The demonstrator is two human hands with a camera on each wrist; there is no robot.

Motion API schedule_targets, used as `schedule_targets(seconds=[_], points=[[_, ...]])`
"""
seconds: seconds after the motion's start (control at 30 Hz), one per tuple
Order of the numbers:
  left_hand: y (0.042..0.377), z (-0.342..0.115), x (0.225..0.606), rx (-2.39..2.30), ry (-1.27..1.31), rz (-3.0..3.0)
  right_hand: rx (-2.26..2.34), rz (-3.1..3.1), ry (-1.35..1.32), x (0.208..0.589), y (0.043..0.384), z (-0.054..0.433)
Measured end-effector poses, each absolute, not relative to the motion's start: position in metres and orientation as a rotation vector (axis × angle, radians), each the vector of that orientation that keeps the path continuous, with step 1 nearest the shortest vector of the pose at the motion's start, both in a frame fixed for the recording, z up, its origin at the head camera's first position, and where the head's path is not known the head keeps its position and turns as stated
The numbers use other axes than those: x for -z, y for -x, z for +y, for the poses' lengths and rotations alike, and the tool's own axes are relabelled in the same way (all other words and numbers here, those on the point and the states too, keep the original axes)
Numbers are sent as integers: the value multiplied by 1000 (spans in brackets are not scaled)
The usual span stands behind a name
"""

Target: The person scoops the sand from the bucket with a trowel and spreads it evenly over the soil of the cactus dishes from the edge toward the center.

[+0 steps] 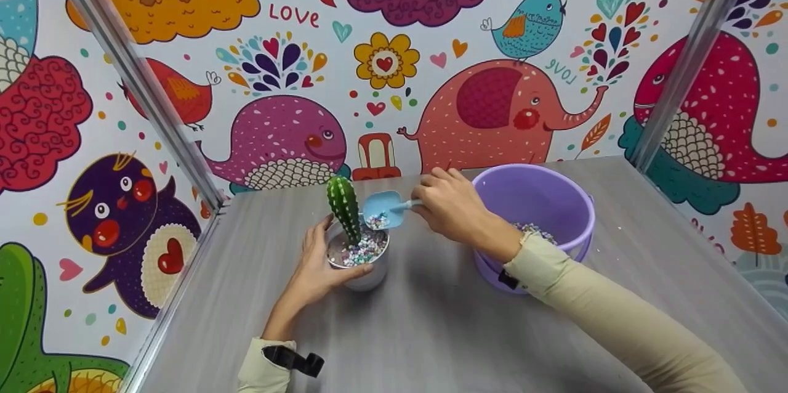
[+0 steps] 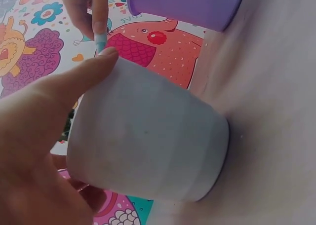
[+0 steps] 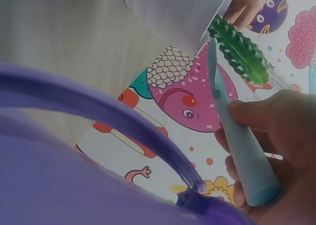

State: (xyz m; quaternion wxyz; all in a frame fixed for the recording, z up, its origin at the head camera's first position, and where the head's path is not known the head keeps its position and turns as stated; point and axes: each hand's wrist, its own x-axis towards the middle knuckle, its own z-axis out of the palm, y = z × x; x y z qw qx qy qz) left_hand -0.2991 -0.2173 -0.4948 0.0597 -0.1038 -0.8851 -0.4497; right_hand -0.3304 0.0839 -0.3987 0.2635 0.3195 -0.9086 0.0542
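A green cactus (image 1: 343, 205) stands, leaning slightly left, in a white pot (image 1: 369, 279) partly covered on top with small pale and coloured pebbles (image 1: 364, 249). My left hand (image 1: 317, 263) grips the pot around its rim, thumb along the near side; in the left wrist view the pot's base is on the table. With curled fingers my right hand (image 1: 448, 203) holds the handle of a light blue scoop (image 1: 385, 208). Its blade, carrying some pebbles, overlaps the pot's right rim beside the cactus. The right wrist view shows the handle (image 3: 247, 161) between thumb and fingers.
A purple bucket (image 1: 532, 186) with pebbles (image 1: 534, 231) inside stands to the right, under my right forearm. Its handle (image 3: 113, 106) crosses the right wrist view. Patterned walls with metal posts (image 1: 132, 72) border the grey table (image 1: 425, 331) at the back and sides.
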Motion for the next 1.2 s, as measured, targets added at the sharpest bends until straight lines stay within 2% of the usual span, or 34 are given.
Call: schedule_targets(seconds=[0.2,0.57,1.2], points=[[298,-218,493,1439,333,-2681,-115,-2429,-829,401,332,82],[296,-197,497,1232,216,-2670,-64,-2369,-793,404,331,77],[301,-222,497,1513,344,-2632,-90,-2327,-801,406,331,73]])
